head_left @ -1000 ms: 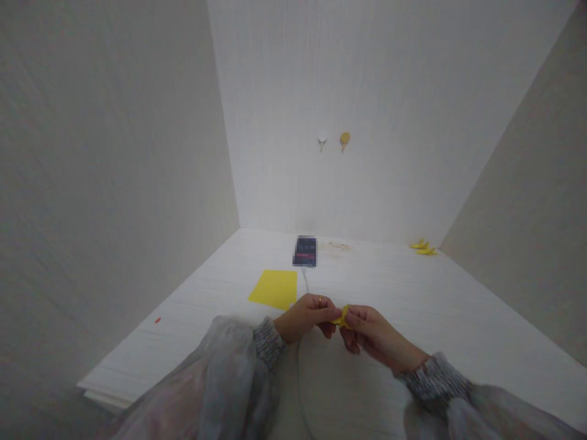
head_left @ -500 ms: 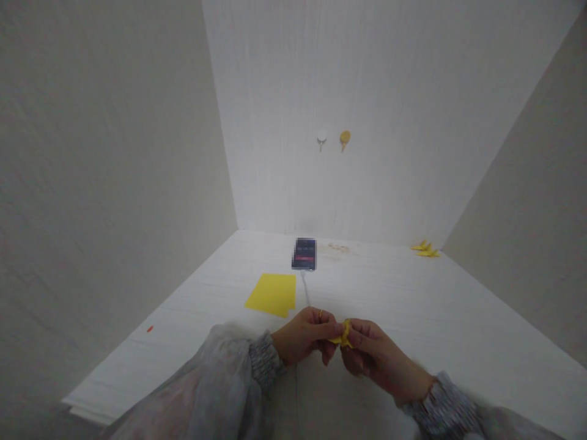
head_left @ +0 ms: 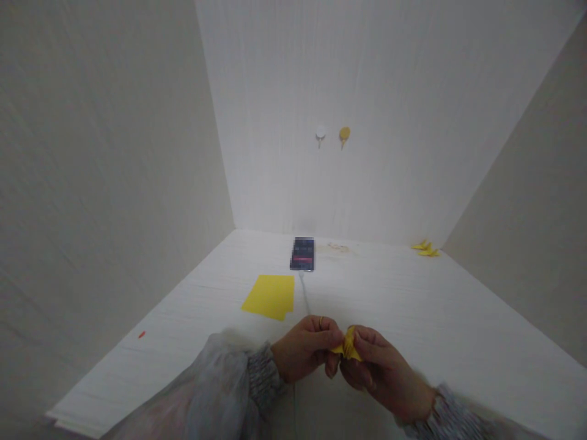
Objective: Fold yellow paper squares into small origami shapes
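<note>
A small piece of folded yellow paper is pinched between both hands, low in the middle of the head view. My left hand, with a ring on one finger, is closed on its left edge. On the right side, my right hand grips it between thumb and fingers. The fingertips cover much of the paper, so its full shape is hidden. Flat yellow paper sheets lie on the white table, just beyond my left hand.
A phone lies near the back wall, and a pale cable runs from it toward me. Several folded yellow paper pieces sit at the back right corner. A small red bit is at the left edge. Two hooks are on the wall.
The folded paper between my fingers now looks more spread out and fanned. Both hands sit slightly lower in the view, and the camera has shifted a little.
</note>
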The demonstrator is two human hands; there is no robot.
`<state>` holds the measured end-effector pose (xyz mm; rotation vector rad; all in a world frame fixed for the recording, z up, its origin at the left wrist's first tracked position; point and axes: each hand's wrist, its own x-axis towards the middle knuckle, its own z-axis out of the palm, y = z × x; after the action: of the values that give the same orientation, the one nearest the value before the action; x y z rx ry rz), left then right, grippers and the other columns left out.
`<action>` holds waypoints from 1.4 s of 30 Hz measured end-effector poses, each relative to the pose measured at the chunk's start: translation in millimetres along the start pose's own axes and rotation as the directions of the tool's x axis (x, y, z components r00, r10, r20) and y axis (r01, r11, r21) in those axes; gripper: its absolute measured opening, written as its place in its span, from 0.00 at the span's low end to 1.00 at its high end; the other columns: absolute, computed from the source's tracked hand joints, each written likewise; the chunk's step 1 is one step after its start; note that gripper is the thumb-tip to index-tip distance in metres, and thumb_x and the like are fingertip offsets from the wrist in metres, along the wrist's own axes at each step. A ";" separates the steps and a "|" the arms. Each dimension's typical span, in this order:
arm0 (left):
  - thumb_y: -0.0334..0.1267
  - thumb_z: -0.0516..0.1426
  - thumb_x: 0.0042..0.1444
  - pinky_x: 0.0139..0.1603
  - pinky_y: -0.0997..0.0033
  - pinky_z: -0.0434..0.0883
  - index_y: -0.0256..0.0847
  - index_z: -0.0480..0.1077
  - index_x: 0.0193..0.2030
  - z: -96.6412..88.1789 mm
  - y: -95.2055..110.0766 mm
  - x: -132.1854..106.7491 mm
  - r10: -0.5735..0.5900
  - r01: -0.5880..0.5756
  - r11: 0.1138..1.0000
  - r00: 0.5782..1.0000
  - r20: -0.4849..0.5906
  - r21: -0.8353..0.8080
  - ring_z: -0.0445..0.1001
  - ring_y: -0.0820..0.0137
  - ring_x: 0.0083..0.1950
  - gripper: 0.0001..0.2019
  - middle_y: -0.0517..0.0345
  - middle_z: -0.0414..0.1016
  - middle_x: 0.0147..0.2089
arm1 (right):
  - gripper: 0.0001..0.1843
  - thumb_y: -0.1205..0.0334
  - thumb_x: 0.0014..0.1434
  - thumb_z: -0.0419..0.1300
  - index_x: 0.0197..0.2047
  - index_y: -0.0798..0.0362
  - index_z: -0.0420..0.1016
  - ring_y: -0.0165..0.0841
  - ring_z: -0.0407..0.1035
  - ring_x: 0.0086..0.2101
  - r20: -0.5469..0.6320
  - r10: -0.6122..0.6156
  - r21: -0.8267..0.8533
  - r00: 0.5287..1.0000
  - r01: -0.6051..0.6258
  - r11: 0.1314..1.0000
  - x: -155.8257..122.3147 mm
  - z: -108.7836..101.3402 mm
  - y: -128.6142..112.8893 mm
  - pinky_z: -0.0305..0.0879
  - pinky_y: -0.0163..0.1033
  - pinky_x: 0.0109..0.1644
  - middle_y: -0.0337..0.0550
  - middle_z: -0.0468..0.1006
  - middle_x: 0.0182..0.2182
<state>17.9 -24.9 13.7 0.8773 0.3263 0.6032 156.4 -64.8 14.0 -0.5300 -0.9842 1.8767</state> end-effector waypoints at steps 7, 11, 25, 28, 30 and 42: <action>0.41 0.60 0.41 0.11 0.81 0.57 0.34 0.62 0.21 -0.5 -1.6 -1.2 0.007 -0.004 0.997 0.999 0.038 -0.076 0.62 0.78 0.12 0.13 0.61 0.65 0.13 | 0.13 0.56 0.50 0.57 0.21 0.56 0.63 0.21 0.50 0.11 0.033 -0.008 0.050 0.999 0.006 0.999 -0.4 4.8 -0.4 0.46 0.28 0.16 0.31 0.58 0.09; 0.40 0.61 0.40 0.10 0.81 0.57 0.33 0.62 0.20 0.5 -1.1 -1.8 0.008 -0.002 0.995 0.998 0.063 -0.103 0.62 0.77 0.11 0.13 0.60 0.66 0.12 | 0.13 0.57 0.51 0.56 0.21 0.56 0.63 0.20 0.49 0.11 0.050 0.001 0.065 0.999 -0.004 0.998 -1.5 6.2 -1.0 0.45 0.28 0.15 0.31 0.58 0.09; 0.40 0.59 0.43 0.10 0.81 0.57 0.33 0.62 0.22 -1.7 -5.6 -1.8 0.049 -0.028 0.986 0.990 0.132 -0.162 0.62 0.77 0.11 0.12 0.59 0.67 0.13 | 0.13 0.57 0.52 0.55 0.22 0.57 0.65 0.20 0.50 0.11 0.089 -0.028 0.111 0.996 0.018 0.994 -1.3 8.7 0.2 0.48 0.27 0.15 0.31 0.59 0.09; 0.40 0.59 0.43 0.10 0.81 0.57 0.32 0.63 0.23 -2.3 -6.9 -1.2 0.067 -0.042 0.984 0.987 0.143 -0.175 0.63 0.77 0.11 0.12 0.58 0.68 0.13 | 0.12 0.58 0.52 0.55 0.23 0.58 0.66 0.21 0.51 0.11 0.106 -0.045 0.122 0.993 0.031 0.992 -1.6 8.8 1.2 0.48 0.27 0.14 0.32 0.59 0.09; 0.40 0.59 0.44 0.10 0.81 0.57 0.32 0.63 0.23 -2.3 -6.9 -1.5 0.065 -0.038 0.984 0.986 0.152 -0.174 0.63 0.77 0.11 0.12 0.59 0.68 0.13 | 0.12 0.58 0.52 0.55 0.23 0.58 0.66 0.20 0.51 0.11 0.106 -0.042 0.127 0.993 0.029 0.992 -2.0 9.0 1.6 0.48 0.27 0.14 0.32 0.59 0.09; 0.41 0.60 0.42 0.11 0.82 0.56 0.33 0.62 0.22 1.9 -3.6 -1.5 0.032 -0.020 0.990 0.996 0.079 -0.140 0.62 0.78 0.11 0.13 0.61 0.67 0.14 | 0.12 0.60 0.53 0.53 0.23 0.58 0.66 0.21 0.51 0.11 0.083 -0.029 0.140 0.996 0.017 0.990 -0.4 6.9 1.2 0.47 0.28 0.15 0.33 0.60 0.09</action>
<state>18.9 -28.8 12.0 0.7703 0.1971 0.6054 151.2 -68.3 17.1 -0.3574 -0.9014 1.9439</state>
